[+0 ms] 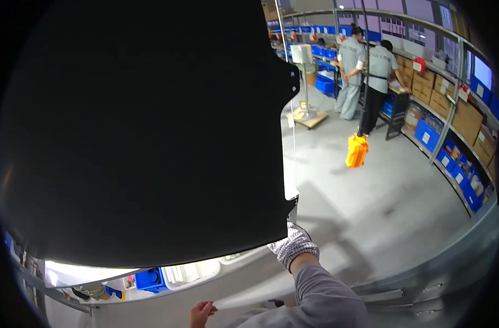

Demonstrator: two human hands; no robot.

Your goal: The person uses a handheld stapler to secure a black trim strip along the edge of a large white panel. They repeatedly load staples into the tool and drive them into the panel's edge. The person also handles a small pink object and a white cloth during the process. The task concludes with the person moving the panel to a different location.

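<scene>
Nearest us, our left hand (202, 312) was bare at the lower edge, its fingers (210, 308) curled and pinching the end of a thin white strip (244, 299) that ran off to their right. Above and right of them, our right hand (294, 244) wore a checked glove and reached up against the lower edge of a big black panel (140, 131); whether its fingers were spread or pressed together we could not tell, since the panel hid them. Left of the left fingers, under the panel, a blue bin (150, 279) and white trays (192, 271) sat on a shelf. Well beyond the right fingers an orange crate (357, 151) stood on the grey floor (381, 197). Farthest off, two people (364, 76) in grey faced racks (452, 126) of boxes and blue bins.
</scene>
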